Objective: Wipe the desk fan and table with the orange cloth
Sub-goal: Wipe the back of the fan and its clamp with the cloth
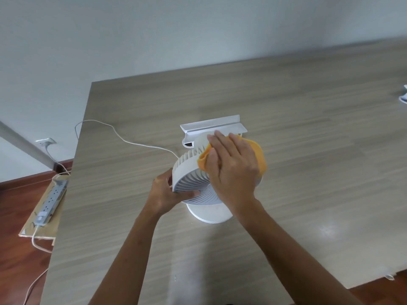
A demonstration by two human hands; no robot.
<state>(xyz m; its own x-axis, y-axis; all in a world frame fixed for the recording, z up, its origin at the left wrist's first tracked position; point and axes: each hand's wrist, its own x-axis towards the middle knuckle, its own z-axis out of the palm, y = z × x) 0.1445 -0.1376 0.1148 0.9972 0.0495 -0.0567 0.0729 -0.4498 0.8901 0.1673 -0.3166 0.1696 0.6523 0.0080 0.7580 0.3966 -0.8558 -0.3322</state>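
A white desk fan [191,182] stands on its round base near the middle of the wooden table [308,150], its ribbed grille tilted toward me. My left hand [166,192] grips the grille's left rim, thumb on the front ribs. My right hand [232,170] lies flat over the top of the fan head, pressing the orange cloth [258,156] against it. The cloth shows on both sides of that hand. Most of the fan's top and right side is hidden under hand and cloth.
A white angled bracket [212,127] lies just behind the fan. The fan's white cable [123,138] runs left over the table edge. A power strip [51,202] on a board sits on the floor at left. A small white object [403,97] is at the far right edge.
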